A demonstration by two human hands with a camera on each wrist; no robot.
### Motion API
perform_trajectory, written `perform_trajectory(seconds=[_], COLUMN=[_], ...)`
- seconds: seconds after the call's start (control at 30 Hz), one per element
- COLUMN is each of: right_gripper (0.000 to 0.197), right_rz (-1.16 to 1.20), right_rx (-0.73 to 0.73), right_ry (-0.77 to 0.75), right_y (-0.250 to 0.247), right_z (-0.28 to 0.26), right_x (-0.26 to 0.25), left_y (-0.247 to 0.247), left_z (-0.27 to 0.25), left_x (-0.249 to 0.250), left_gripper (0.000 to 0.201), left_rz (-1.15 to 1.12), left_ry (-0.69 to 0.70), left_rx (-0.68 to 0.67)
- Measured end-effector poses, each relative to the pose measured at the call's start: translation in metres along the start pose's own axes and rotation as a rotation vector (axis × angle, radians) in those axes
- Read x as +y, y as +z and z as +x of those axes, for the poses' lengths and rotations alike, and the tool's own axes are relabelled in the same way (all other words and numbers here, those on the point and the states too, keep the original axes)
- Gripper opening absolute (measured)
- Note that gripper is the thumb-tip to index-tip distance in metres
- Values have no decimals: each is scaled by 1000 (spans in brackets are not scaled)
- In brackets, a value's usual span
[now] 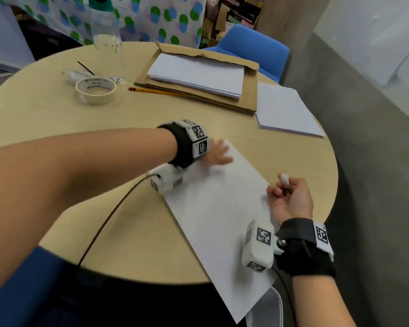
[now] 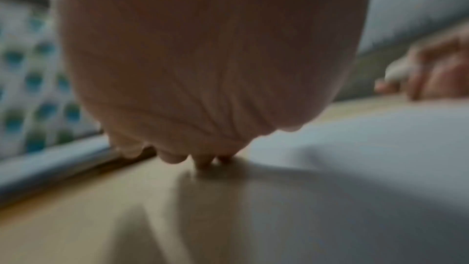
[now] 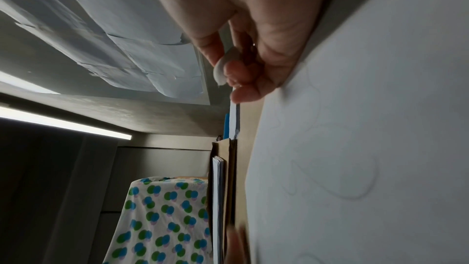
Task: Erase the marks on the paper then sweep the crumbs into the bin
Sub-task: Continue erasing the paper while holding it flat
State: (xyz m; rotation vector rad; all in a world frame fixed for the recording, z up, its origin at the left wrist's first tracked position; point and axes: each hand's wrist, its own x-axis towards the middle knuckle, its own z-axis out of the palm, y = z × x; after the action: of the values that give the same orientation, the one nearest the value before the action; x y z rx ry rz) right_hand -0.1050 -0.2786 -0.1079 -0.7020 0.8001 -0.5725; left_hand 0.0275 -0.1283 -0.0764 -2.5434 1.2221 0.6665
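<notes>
Right now the left hand (image 1: 216, 153) lies flat on the far corner of the sheet of paper (image 1: 222, 213), fingers (image 1: 224, 159) spread and straight, fingertips pressing the sheet down; blurred in head view. Left wrist view shows fingertips (image 2: 203, 163) touching the surface at the paper's edge. Right hand (image 1: 291, 199) sits at the paper's right edge, fingers curled around a white eraser (image 1: 285, 180), its end sticking up out of the fist; the heel of the hand rests on the sheet. Right wrist view: eraser (image 3: 224, 67) pinched between thumb and curled fingers, off the paper. Faint looping pencil marks (image 3: 337, 178) show on the sheet there. Paper lies diagonally on the round wooden bench (image 1: 57, 119), its near corner hanging over the edge. Farther back: masking tape roll (image 1: 96, 90), yellow pencil (image 1: 156, 91), paper stack on a cardboard folder (image 1: 248, 90), another paper stack (image 1: 286, 112), clear bottle (image 1: 108, 38). Can't tell where the bin is.
</notes>
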Motion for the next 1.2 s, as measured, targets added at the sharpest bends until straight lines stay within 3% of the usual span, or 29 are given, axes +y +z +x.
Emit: perform_trajectory(seconds=[0.07,0.1,0.17,0.27,0.33,0.4,0.5,0.57,0.63,0.73,0.9,1.0,1.13,1.2], right_gripper=[19,18,17,18,18,17,13,10,8,6,16,4,15,15], right_rz=[9,13,21,16,-17,-109,-330,-529,-725,-976,-1473,-1564,-1699,-1684], right_rx=[27,37,52,82,97,50,-240,-446,-551,-597,-566,-614,-792,-739], right_ry=[-24,-34,-43,-35,-26,0,92,164,208,225,124,99,7,27], right_y=[1,1,2,5,10,20,41,55,67,81,105,110,103,103], right_z=[-1,-2,-2,-1,-1,-4,-14,-23,-29,-32,-27,-35,-48,-39], right_x=[0,-1,-2,-3,-3,-5,-8,-5,1,9,16,28,46,39], left_y=[-2,-2,1,10,24,32,36,33,27,23,23,19,19,19], left_z=[9,7,-12,-40,-46,-43,-33,-31,-31,-28,-21,-18,-14,-12], left_x=[-36,-45,-37,-14,-9,-15,-28,-36,-42,-52,-59,-59,-60,-60], left_gripper=[82,86,85,99,113,123,124,118,102,85,90,96,100,104], left_rz=[-24,-28,-51,-15,22,-26,-173,-246,-331,-411,-361,-327,-260,-201], left_ry=[-264,-311,-244,80,212,228,218,200,200,227,268,295,315,314], left_rx=[88,97,81,-60,-173,-175,-109,-108,-92,-33,-92,-133,-168,-166])
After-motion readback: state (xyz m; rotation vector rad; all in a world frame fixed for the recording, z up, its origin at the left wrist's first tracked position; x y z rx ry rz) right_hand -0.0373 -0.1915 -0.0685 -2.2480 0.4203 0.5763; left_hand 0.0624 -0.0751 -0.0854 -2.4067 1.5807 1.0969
